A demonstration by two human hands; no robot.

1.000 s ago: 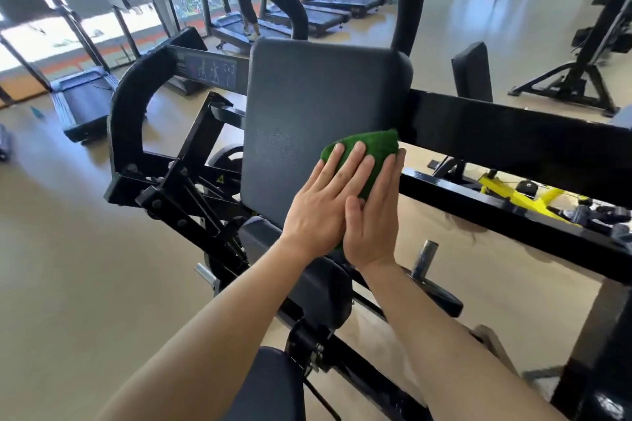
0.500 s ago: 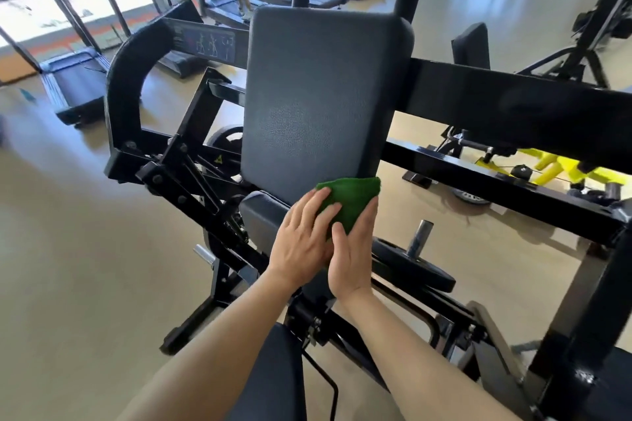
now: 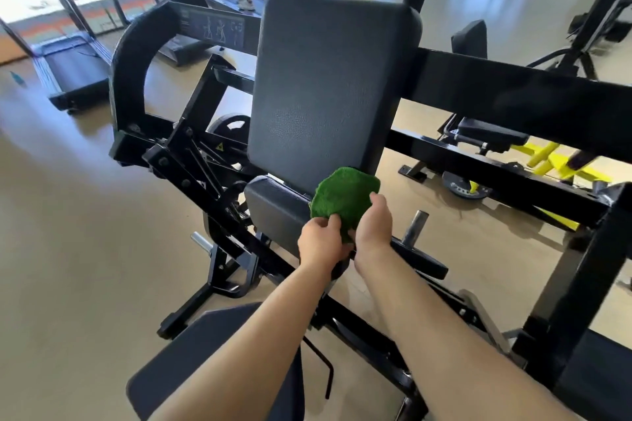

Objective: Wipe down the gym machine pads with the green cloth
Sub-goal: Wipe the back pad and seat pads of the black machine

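My left hand (image 3: 321, 243) and right hand (image 3: 372, 229) pinch the green cloth (image 3: 343, 195) at the back pad's (image 3: 328, 79) five o'clock corner; small pad (image 3: 273, 205) probably remains unwiped.

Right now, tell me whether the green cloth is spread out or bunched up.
Bunched up. The green cloth forms a rounded wad gripped from below by the left hand and right hand, with no flat edges or corners showing.

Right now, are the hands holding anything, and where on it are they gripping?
Yes: the green cloth. The left hand pinches its lower left edge and the right hand grips its lower right edge, in front of the lower pad.
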